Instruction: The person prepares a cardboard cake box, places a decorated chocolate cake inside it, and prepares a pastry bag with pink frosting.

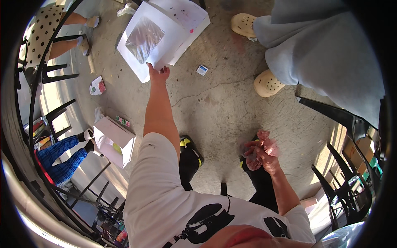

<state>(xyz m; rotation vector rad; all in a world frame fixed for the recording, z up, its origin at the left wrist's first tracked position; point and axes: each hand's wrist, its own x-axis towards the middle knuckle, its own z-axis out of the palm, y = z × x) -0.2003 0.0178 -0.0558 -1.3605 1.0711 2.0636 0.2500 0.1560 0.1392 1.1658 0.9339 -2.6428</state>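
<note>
flat white cardboard box (pixel 159 35) with a clear film window, out at arm's length on the far left, one corner low toward the concrete floor (pixel 215 99); whether touching it, hard to tell. pinched at its near edge by the left hand (pixel 158 73), fingers closed on the thin board. probably light, stiff across the panel but bendy at the flaps, window film easily dented; best held by the board edge, not the film. crumpled pink plastic bag (pixel 264 144) bunched in the right hand (pixel 264 159), fingers curled tight around it; soft, slippery, near weightless. second white box (pixel 113 140) standing to the near left, a small card (pixel 202 70) lying flat just right of the held box. cream clogs (pixel 269 82) of another person on the far right, black chairs (pixel 343 186) at the right rim.
</note>
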